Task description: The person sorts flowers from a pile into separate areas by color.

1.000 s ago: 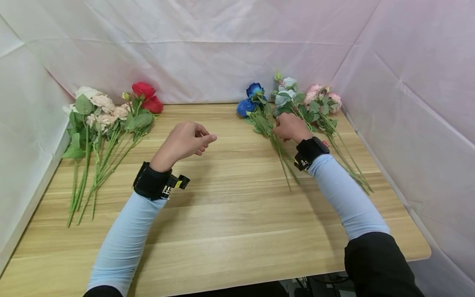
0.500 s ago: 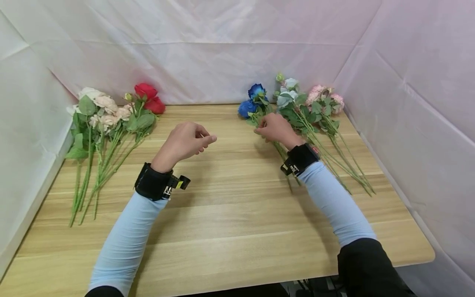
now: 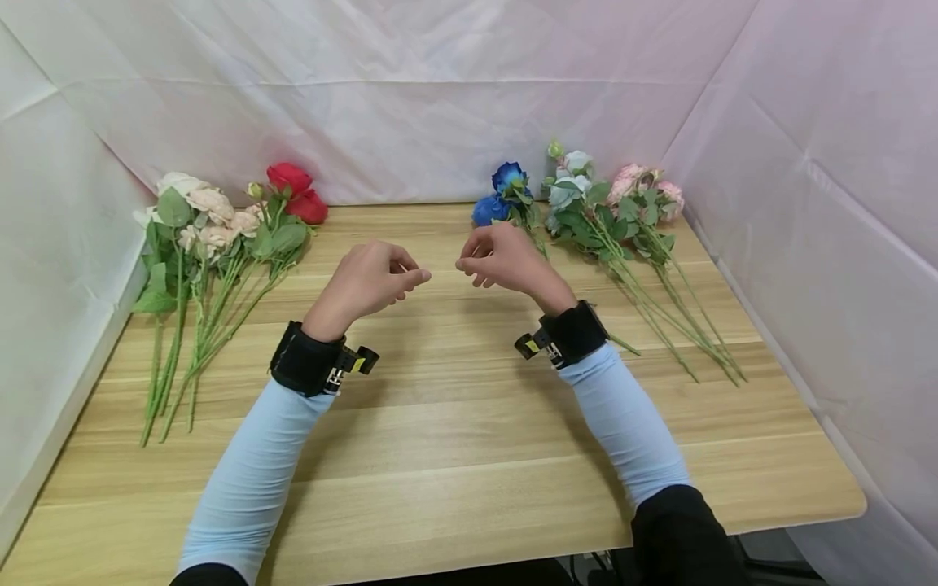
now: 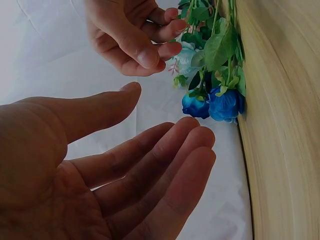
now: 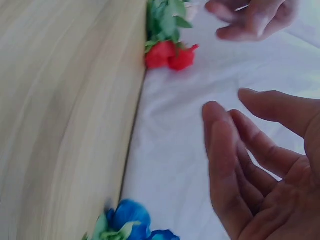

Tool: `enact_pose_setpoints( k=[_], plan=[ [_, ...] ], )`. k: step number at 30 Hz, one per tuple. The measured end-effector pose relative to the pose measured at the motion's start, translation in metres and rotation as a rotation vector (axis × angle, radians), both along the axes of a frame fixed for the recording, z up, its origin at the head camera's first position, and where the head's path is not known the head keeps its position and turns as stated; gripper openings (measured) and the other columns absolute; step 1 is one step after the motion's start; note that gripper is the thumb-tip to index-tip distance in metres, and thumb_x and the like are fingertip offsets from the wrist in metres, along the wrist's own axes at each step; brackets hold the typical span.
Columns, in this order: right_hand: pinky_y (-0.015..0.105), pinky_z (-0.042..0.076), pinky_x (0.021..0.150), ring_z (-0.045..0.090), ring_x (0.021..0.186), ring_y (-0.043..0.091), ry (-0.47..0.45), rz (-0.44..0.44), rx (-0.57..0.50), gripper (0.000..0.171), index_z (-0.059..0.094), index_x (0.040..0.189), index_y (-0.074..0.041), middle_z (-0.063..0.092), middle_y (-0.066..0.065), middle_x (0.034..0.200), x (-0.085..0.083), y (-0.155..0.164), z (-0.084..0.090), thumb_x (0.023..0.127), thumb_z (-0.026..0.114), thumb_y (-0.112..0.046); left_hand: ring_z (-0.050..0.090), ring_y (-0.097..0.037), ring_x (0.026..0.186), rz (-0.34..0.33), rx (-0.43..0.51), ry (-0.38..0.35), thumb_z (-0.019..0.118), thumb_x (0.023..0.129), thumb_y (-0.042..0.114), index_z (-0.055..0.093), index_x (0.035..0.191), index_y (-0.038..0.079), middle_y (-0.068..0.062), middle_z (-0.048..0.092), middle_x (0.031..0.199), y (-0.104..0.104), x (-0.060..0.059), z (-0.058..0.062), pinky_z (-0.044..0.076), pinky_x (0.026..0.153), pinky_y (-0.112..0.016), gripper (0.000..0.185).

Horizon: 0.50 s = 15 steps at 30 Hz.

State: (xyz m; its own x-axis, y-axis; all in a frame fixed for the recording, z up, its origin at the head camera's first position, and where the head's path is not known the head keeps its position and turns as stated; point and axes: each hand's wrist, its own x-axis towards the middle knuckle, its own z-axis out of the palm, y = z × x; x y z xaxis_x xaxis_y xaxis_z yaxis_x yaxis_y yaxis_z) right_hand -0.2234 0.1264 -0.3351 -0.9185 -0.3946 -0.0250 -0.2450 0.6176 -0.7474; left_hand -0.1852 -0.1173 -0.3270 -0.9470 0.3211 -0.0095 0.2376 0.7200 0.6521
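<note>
My left hand [image 3: 366, 281] hovers over the middle of the table, fingers loosely bent and holding nothing. Facing it a short gap away is my right hand [image 3: 509, 260], also without anything between its relaxed fingers. In the head view the right hand partly covers the stems of the blue roses [image 3: 501, 195]. Right of those lie pale blue flowers [image 3: 570, 183] and pink flowers [image 3: 641, 191] with long green stems. On the far left rest red roses [image 3: 298, 194], cream-pink flowers [image 3: 216, 220] and white flowers [image 3: 176, 185], their stems pointing toward me.
A light wooden table [image 3: 440, 456] carries all the flowers. White cloth [image 3: 410, 138] hangs behind it and along both sides. Beyond the table's front edge, at the lower right, dark cables are partly visible.
My right hand has moved left from beside the blue and pale blue flowers, toward my left hand. The left hand stays nearly in place, and the flowers keep their places.
</note>
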Motion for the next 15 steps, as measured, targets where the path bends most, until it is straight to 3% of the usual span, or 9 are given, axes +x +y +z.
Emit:
enact_pose_setpoints(
  k=[3, 11, 15],
  plan=[
    [0.034, 0.063, 0.071, 0.076, 0.08, 0.026, -0.033, -0.015, -0.01, 0.011, 0.072, 0.103, -0.01, 0.074, 0.019, 0.102, 0.007, -0.004, 0.002, 0.097, 0.074, -0.019, 0.071, -0.018, 0.069, -0.002, -0.005, 0.002, 0.071, 0.098, 0.036, 0.077, 0.111, 0.01, -0.008, 0.078, 0.089, 0.002, 0.001, 0.001, 0.055, 0.062, -0.033, 0.029],
    [0.032, 0.062, 0.07, 0.076, 0.087, 0.038, -0.015, -0.011, -0.014, 0.006, 0.072, 0.101, -0.008, 0.074, 0.021, 0.1, 0.013, -0.009, 0.003, 0.097, 0.072, -0.013, 0.076, -0.027, 0.081, -0.015, -0.027, 0.008, 0.071, 0.099, 0.032, 0.076, 0.115, 0.008, -0.015, 0.079, 0.101, 0.003, 0.001, 0.002, 0.055, 0.065, -0.035, 0.029],
    [0.038, 0.063, 0.072, 0.076, 0.08, 0.03, -0.019, -0.013, -0.018, 0.005, 0.072, 0.1, -0.008, 0.074, 0.018, 0.097, 0.013, -0.01, 0.002, 0.097, 0.072, -0.012, 0.076, -0.03, 0.085, -0.024, -0.027, -0.006, 0.07, 0.1, 0.03, 0.075, 0.116, 0.007, -0.016, 0.079, 0.103, 0.002, 0.0, 0.001, 0.055, 0.068, -0.035, 0.029]
  ],
)
